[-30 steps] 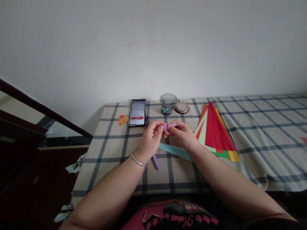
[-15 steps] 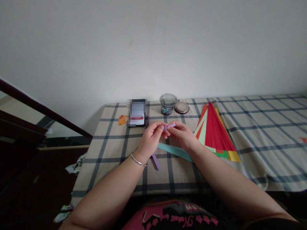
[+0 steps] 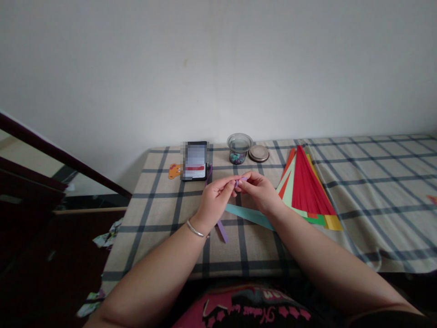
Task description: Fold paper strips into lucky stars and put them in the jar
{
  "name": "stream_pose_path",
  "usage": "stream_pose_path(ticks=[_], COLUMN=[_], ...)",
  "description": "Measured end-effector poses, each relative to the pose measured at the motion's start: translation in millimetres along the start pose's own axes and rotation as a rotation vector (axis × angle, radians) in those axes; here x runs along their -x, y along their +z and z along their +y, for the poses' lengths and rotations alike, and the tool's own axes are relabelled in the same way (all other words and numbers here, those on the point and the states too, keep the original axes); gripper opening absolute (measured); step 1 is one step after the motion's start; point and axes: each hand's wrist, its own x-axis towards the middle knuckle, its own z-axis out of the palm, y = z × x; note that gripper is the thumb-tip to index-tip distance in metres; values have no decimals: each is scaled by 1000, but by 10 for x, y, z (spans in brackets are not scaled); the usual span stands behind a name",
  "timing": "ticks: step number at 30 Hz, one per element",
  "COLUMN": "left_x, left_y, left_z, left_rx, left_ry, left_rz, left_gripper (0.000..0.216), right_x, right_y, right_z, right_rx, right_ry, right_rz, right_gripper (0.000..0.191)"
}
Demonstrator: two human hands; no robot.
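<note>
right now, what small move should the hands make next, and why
Perhaps snug the pinched purple strip gently with the right hand while the left hand steadies it: it looks looped between the hands, though partly hidden.

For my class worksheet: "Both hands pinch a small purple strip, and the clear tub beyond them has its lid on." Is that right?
Not quite: the head view shows the round lid lying beside the clear tub, not on it. The left hand and right hand do pinch a small purple strip.
</note>
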Motion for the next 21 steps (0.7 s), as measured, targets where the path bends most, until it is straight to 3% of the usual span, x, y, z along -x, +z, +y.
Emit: stream_pose_path(ticks=[9,21], left_x=[10,37], left_y=[34,30], left_z=[-70,-26], left_rx=[118,163], left_ry=[-9,-64], left_rz=[28,-19], left_gripper=[15,20], right_x=[16,7], right_y=[34,11], right_z=[-30,-36], right_rx=[42,84], right_ry=[-8,13], right_rz=[13,22], right_gripper=[29,31])
